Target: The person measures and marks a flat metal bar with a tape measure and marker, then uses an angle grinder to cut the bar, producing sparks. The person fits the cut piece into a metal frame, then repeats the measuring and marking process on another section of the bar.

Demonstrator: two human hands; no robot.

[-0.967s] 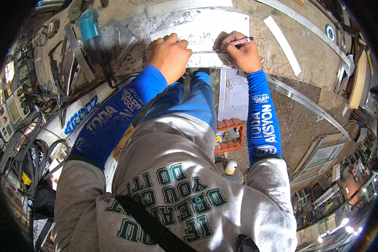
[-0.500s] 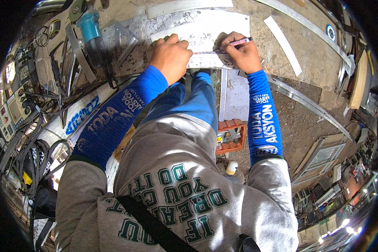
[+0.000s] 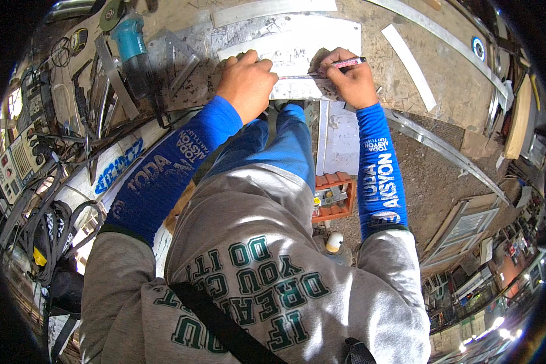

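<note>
My right hand point(image 3: 353, 79) pinches a dark marker pen point(image 3: 350, 62) with a pale, reddish label. Its fingers hide the writing tip. My left hand point(image 3: 247, 84) is closed, knuckles up, at the left end of a narrow marked strip point(image 3: 297, 77). The strip runs between both hands along the near edge of the worktop, and my left fingertips are hidden beneath the hand. Beyond it lies a large pale sheet point(image 3: 309, 39), brightly lit, with faint marks on it. A pale scuffed piece point(image 3: 300, 90) shows on the near side of the strip.
A teal angle grinder point(image 3: 129, 39) lies left on the worktop, near a triangular square point(image 3: 179, 57) and a tape measure point(image 3: 78, 40). Right are a loose pale strip point(image 3: 408, 67) and a long metal bar point(image 3: 443, 33). An orange crate point(image 3: 335, 197) stands below.
The marker pen has tilted slightly within my right hand, and that hand has shifted a little. My left hand stays in place.
</note>
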